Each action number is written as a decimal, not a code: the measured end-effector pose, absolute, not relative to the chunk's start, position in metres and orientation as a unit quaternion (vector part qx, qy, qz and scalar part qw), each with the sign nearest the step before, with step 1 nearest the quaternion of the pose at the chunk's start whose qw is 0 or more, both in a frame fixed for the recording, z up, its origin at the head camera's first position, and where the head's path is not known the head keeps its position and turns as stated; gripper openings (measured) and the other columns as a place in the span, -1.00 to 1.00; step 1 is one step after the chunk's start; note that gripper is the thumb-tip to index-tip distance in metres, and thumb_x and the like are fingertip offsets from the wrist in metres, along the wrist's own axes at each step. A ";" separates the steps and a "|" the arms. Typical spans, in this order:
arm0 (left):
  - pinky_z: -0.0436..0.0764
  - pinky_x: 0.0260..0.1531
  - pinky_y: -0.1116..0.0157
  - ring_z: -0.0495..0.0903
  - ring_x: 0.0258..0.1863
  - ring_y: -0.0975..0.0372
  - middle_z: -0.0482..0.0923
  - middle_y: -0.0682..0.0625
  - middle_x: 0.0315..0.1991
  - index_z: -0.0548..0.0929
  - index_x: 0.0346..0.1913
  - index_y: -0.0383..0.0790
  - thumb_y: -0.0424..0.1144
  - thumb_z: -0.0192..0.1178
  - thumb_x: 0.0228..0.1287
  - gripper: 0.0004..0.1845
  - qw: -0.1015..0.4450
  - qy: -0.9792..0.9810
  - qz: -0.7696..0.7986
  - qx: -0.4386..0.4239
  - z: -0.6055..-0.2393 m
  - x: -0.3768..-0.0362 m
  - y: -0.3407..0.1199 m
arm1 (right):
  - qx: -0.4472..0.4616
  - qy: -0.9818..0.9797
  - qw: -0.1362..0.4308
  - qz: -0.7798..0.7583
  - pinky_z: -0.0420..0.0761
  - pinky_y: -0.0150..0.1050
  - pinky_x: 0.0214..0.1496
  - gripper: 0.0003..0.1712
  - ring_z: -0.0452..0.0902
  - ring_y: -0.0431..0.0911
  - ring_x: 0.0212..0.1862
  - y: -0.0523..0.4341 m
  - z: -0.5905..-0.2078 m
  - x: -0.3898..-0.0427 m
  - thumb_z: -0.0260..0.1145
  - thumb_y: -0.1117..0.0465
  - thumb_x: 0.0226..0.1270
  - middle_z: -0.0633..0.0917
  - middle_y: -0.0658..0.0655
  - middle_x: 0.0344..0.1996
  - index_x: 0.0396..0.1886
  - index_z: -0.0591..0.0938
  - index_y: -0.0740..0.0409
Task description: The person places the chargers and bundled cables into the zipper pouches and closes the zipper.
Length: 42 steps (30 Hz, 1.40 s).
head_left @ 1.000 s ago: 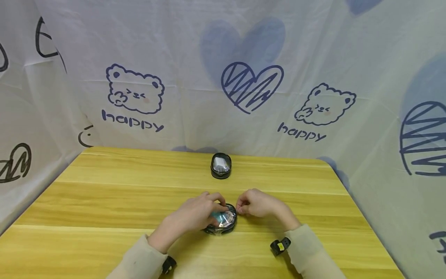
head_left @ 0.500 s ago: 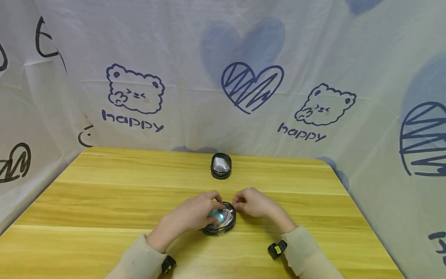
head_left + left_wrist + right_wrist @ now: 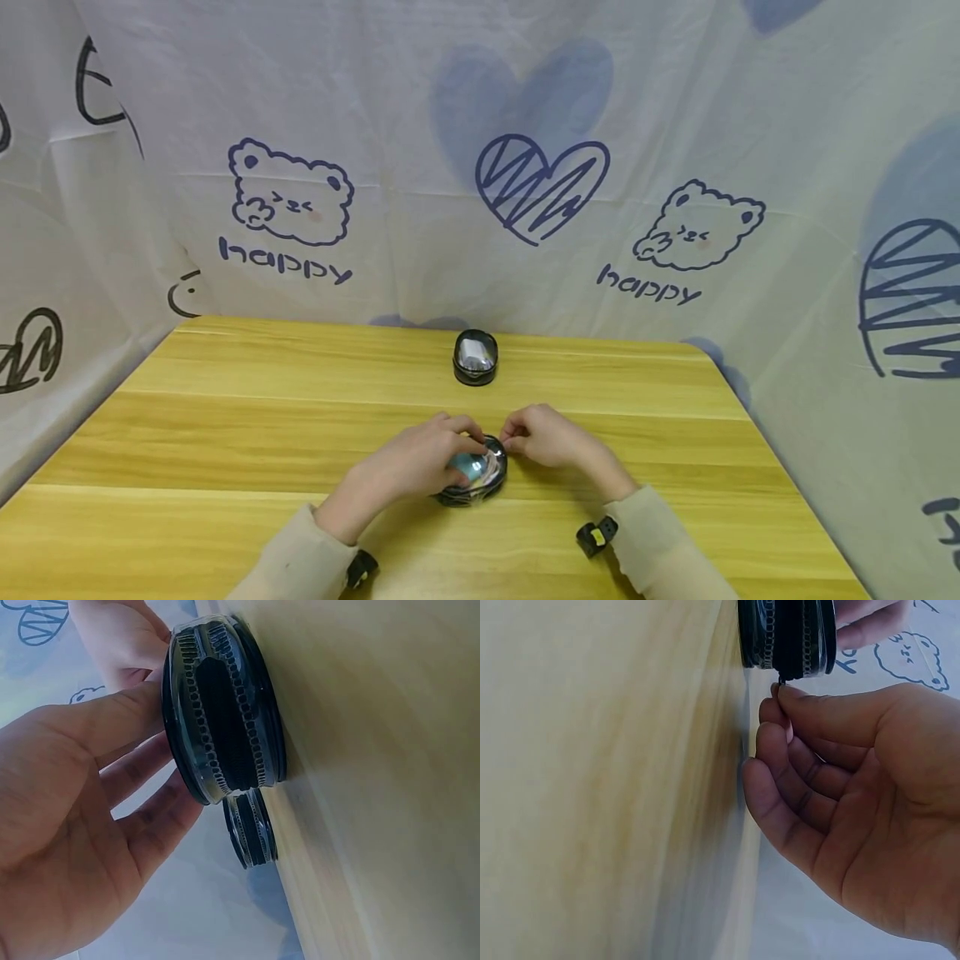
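Observation:
A small oval see-through zip pouch (image 3: 491, 473) with black trim lies on the table, with something light blue and a pale cord-like thing inside. My left hand (image 3: 423, 454) holds it from above, thumb on the near side and fingers on the far side. In the left wrist view, the zipper band of the pouch (image 3: 225, 720) faces the camera. At the pouch's right end, my right hand (image 3: 553, 437) pinches the small dark zipper pull (image 3: 781, 678) between thumb and forefinger. The left fingers cover part of the pouch's top.
Farther back on the wooden table (image 3: 262, 383) stands a second black-trimmed clear pouch (image 3: 476, 354) with something whitish inside. A white printed cloth (image 3: 420, 217) hangs behind the table and along its sides.
Since one second ago, my right hand has shifted slightly left, staying at the pouch's right end. The pouch has turned a little under my left hand, which has barely moved.

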<state>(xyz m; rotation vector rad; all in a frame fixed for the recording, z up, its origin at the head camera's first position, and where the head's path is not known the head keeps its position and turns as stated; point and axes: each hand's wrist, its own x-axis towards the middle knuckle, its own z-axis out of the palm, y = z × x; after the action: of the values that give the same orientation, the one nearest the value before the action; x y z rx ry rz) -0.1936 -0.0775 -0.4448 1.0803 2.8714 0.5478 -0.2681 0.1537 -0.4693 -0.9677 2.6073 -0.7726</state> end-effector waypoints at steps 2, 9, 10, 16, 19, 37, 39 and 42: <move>0.68 0.02 0.15 0.58 0.11 0.08 0.62 0.00 0.17 0.79 0.11 -0.19 -0.24 0.55 0.18 -0.59 0.015 0.923 0.172 0.343 -0.444 -0.193 -0.077 | -0.335 0.894 0.129 -0.267 0.57 -0.30 -0.16 -0.89 0.52 -0.25 -0.31 0.155 -0.469 -0.268 0.37 0.32 0.44 0.70 -0.10 -0.42 -0.34 0.73 0.12; 0.69 -0.06 0.17 0.57 0.12 0.09 0.62 0.05 0.18 0.79 0.15 -0.16 -0.19 0.54 0.18 -0.55 0.023 0.931 0.163 0.325 -0.445 -0.193 -0.075 | -0.362 0.884 0.157 -0.252 0.53 -0.35 -0.22 -0.86 0.48 -0.27 -0.35 0.161 -0.465 -0.270 0.36 0.33 0.45 0.66 -0.12 -0.44 -0.36 0.72 0.10; 0.69 -0.07 0.18 0.57 0.11 0.09 0.62 0.05 0.18 0.79 0.15 -0.15 -0.19 0.54 0.18 -0.55 0.023 0.931 0.164 0.324 -0.445 -0.193 -0.075 | -0.365 0.882 0.164 -0.249 0.51 -0.36 -0.24 -0.85 0.48 -0.27 -0.36 0.163 -0.464 -0.270 0.35 0.34 0.45 0.66 -0.13 -0.44 -0.36 0.72 0.09; 0.70 -0.07 0.17 0.56 0.12 0.08 0.62 0.05 0.18 0.79 0.14 -0.14 -0.19 0.55 0.17 -0.55 0.023 0.930 0.167 0.327 -0.446 -0.194 -0.076 | -0.365 0.876 0.191 -0.249 0.49 -0.37 -0.33 -0.85 0.45 -0.28 -0.41 0.166 -0.462 -0.270 0.34 0.33 0.47 0.64 -0.14 -0.46 -0.35 0.73 0.08; 0.70 -0.06 0.15 0.57 0.12 0.08 0.62 0.05 0.18 0.79 0.14 -0.13 -0.19 0.55 0.17 -0.55 0.021 0.929 0.166 0.329 -0.446 -0.194 -0.076 | -0.359 0.878 0.189 -0.253 0.49 -0.36 -0.34 -0.85 0.46 -0.26 -0.41 0.165 -0.462 -0.270 0.34 0.33 0.46 0.65 -0.13 -0.45 -0.35 0.73 0.09; 0.66 0.09 0.21 0.62 0.08 0.11 0.62 -0.05 0.10 0.79 0.08 -0.23 -0.23 0.55 0.18 -0.61 0.027 0.916 0.195 0.350 -0.445 -0.198 -0.080 | -0.335 0.895 0.123 -0.269 0.58 -0.31 -0.13 -0.88 0.53 -0.26 -0.30 0.155 -0.467 -0.267 0.35 0.34 0.44 0.72 -0.09 -0.41 -0.33 0.74 0.12; 0.65 0.13 0.18 0.60 0.12 0.07 0.61 -0.07 0.13 0.80 0.08 -0.22 -0.24 0.55 0.17 -0.60 0.024 0.914 0.190 0.357 -0.445 -0.198 -0.080 | -0.333 0.895 0.123 -0.269 0.58 -0.30 -0.13 -0.87 0.53 -0.25 -0.30 0.154 -0.467 -0.267 0.35 0.34 0.45 0.72 -0.09 -0.42 -0.33 0.74 0.11; 0.65 0.16 0.14 0.59 0.16 0.04 0.61 -0.07 0.18 0.79 0.10 -0.21 -0.25 0.55 0.16 -0.59 0.024 0.915 0.185 0.357 -0.446 -0.197 -0.079 | -0.332 0.895 0.125 -0.270 0.58 -0.30 -0.13 -0.88 0.52 -0.25 -0.31 0.155 -0.468 -0.267 0.35 0.34 0.44 0.72 -0.09 -0.42 -0.34 0.74 0.11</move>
<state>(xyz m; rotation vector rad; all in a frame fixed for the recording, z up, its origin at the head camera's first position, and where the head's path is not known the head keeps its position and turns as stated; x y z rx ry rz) -0.1970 -0.0790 -0.4459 1.1034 2.8325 0.5722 -0.2671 0.1545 -0.4675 -0.9680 2.6085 -0.7859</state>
